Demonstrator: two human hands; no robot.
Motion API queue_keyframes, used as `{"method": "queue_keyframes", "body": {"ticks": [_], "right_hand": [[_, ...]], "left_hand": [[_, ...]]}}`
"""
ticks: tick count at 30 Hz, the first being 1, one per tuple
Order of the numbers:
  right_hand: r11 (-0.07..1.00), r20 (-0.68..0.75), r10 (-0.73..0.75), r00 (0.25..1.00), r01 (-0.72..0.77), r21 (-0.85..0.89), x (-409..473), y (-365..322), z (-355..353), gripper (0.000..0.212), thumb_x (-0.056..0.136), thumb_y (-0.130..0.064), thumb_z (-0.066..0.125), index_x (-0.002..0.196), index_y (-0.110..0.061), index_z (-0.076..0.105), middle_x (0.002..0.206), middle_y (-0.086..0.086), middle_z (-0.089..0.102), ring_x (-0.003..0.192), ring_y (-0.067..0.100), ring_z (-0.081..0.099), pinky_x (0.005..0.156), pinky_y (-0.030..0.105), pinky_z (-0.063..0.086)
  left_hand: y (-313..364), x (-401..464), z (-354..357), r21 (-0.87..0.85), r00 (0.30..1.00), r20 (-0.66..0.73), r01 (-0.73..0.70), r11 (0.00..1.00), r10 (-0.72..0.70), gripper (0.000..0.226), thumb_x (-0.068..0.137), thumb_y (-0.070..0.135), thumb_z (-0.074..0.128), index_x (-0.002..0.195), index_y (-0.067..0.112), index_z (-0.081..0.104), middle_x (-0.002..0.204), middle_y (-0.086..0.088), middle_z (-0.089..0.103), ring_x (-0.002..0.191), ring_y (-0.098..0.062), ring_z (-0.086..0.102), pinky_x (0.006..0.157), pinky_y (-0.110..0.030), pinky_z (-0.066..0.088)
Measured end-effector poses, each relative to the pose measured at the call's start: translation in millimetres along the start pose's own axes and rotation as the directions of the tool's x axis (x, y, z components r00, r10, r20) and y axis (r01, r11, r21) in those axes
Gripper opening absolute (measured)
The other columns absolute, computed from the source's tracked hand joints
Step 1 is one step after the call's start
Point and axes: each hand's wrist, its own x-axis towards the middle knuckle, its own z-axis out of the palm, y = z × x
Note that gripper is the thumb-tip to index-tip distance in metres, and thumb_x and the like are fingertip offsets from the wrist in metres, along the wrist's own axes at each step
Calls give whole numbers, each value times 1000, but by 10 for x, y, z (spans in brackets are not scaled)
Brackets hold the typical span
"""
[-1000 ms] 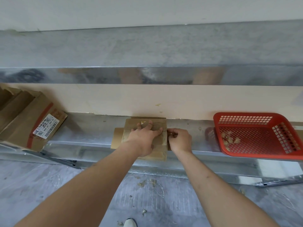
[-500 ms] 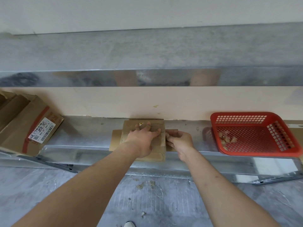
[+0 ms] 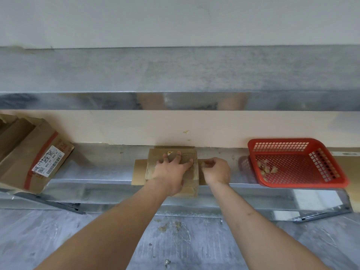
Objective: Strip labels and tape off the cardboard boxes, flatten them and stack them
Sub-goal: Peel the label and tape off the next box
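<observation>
Flattened box (image 3: 153,168) lies on the metal surface (image 3: 101,170), back edge against the beige wall panel (image 3: 136,127), front edge overhanging the surface lip. Side flaps stick out left and right of the main panel. Corrugation exposed on its top face in patches.

Left hand (image 3: 171,170): fingers spread wide and straight, palm down, pressing flat on the box top. Holds nothing.

Right hand (image 3: 215,170): just beside the box's right edge, fingers curled, thumb and fingertips pinching a small torn scrap (image 3: 204,163) of tape or label paper. Cannot tell which. The scrap sits close to the box's right edge; whether it is still attached cannot be told.

Red basket (image 3: 331,180): on the same surface, well to the right of the box, apart from the right hand. Several pale crumpled scraps (image 3: 266,168) lie in its bottom, toward the left side.

Second box (image 3: 21,152): far left on the surface, tilted, partly out of frame. White label (image 3: 48,162) with barcode and handwriting on its face; red tape (image 3: 41,152) runs across it beside the label.

Floor (image 3: 78,240): grey, small bits of debris (image 3: 171,226) below the surface edge.
</observation>
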Motion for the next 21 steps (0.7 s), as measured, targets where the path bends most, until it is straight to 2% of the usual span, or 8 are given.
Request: {"method": "queue_keyframes", "body": {"ticks": [3,9,14,16,18,21], "right_hand": [[1000,-47,-13,999,13,-8,-32,-85,-77,21,89,-8,64,99,-21,77,104,-2,76,97,17,69,81,22,48],[990,-132,-132,982,123,-72,-75,-73,-467,28,90,4,59,105,-9,79,108,7,77,106,22,69,84,17,41],[987,-248,-151,957,131,-94,71,100,-933,26,92,-8,65,114,-16,77,104,2,77,102,20,69,85,22,42],[986,-282,-161,946,139,-97,138,171,-1138,23,90,-7,66,107,-19,78,97,-1,77,93,15,66,81,21,38],[982,-306,-182,934,158,-102,219,241,-1289,18,89,-6,67,94,-18,80,94,1,78,90,19,67,82,24,42],[979,-353,-188,916,147,-141,387,370,-1388,12,89,-15,72,95,-18,82,98,6,77,95,25,70,83,23,43]], "left_hand": [[116,-46,17,7,999,-22,-36,999,36,78,101,35,56,160,46,6,170,-7,6,151,-53,13,117,-62,28],[532,-25,10,0,997,-41,-66,998,66,77,102,30,51,161,44,4,170,-10,6,150,-55,11,117,-62,26],[833,134,-59,-63,996,-56,-69,996,66,69,102,28,52,160,41,16,169,-10,12,151,-52,13,119,-61,26],[952,179,-99,-102,997,-64,-55,993,48,66,100,26,56,157,33,24,165,-10,20,150,-50,18,117,-61,28],[1038,197,-116,-115,998,-59,-32,993,26,63,99,27,59,154,27,29,163,-9,23,150,-50,19,117,-61,29],[1077,202,-120,-107,998,-62,-4,994,-3,63,98,33,61,152,23,32,163,-8,23,150,-49,18,118,-59,30]]}}
